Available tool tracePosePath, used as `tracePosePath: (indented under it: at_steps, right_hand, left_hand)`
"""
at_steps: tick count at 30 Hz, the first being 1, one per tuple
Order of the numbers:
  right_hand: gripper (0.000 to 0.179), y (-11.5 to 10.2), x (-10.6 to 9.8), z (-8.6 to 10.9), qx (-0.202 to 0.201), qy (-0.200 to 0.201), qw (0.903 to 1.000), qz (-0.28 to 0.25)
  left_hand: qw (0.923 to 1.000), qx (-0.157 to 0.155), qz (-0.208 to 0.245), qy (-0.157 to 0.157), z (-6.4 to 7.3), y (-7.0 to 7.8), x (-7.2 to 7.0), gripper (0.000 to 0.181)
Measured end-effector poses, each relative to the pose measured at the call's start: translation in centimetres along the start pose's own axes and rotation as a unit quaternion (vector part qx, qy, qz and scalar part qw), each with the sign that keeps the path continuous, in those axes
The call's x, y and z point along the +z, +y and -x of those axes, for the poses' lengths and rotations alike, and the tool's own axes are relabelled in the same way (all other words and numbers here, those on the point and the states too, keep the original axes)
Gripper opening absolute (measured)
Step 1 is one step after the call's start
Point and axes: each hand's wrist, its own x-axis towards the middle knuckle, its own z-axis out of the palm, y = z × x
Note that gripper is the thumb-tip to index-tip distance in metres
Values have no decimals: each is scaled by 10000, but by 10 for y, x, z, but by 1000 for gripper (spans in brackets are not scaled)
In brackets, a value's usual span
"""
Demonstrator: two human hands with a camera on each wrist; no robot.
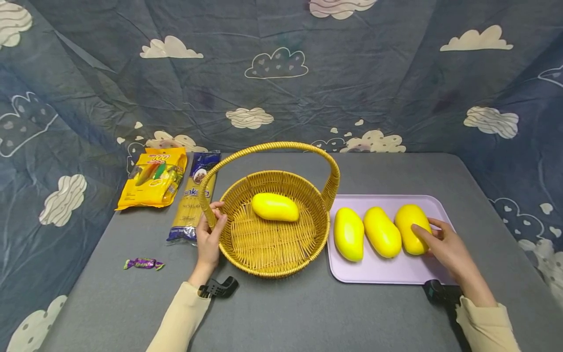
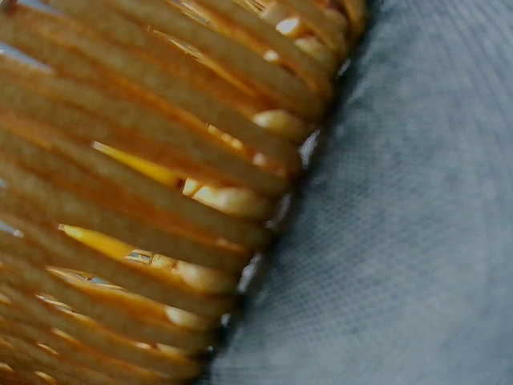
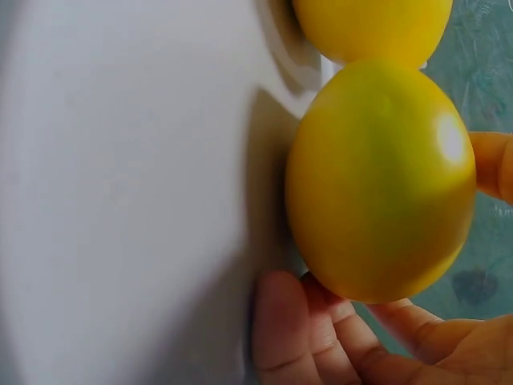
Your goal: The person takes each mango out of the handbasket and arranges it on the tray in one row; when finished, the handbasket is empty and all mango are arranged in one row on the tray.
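A yellow wicker basket (image 1: 274, 271) with a tall arched handle stands mid-table, one mango (image 1: 275, 207) lying inside it. My left hand (image 1: 209, 239) grips the basket at the left foot of its handle. The left wrist view is filled by the close, blurred weave of the basket wall (image 2: 144, 184). On a lilac tray (image 1: 378, 273) to the right lie three more mangoes in a row. My right hand (image 1: 448, 247) holds the rightmost mango (image 1: 412, 227), thumb on one side and fingers on the other. In the right wrist view that mango (image 3: 381, 184) sits between thumb and fingers, close to the tray surface.
The left mango (image 1: 349, 234) and middle mango (image 1: 381, 232) lie close beside the held one. Left of the basket are a yellow candy bag (image 1: 154, 178), a pasta packet (image 1: 191, 205) and a purple wrapped candy (image 1: 143, 264). A cloud-patterned cloth (image 1: 281, 98) hangs behind the grey table.
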Motion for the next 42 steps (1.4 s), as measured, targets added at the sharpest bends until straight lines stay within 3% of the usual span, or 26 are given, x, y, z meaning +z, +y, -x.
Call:
tracePosePath:
  at_steps: [8,13,16,23,27,32,37,42]
  right_hand:
    - [102,-25,-8,22,177,-63,9998,102]
    - [102,-5,-6,12,85,157,9993,331]
    - [99,-5,-6,14,-103,282,9989,373]
    - [77,-50,-6,52,-511,905,9938,398]
    - [65,-64,-3,63,-894,1477,9843,357]
    - [53,-74,1,71,-1500,2088,9660,290]
    - [46,-90,10,77,-2156,2253,9501,47]
    - [45,-111,17,83,-2974,2146,9298,-302]
  left_hand:
    - [10000,-18,-31,-4,0,-1,-1,7]
    - [10000,-30,-84,-12,0,-1,0,12]
    - [9999,-13,-111,5,0,-1,0,12]
    - [9999,-5,-139,5,-1,0,0,12]
    - [9999,-17,-160,16,0,0,0,12]
    - [9999,9,-135,21,0,0,0,11]
    - [9999,8,-123,-8,0,0,0,10]
    - [10000,13,-88,-3,0,0,1,12]
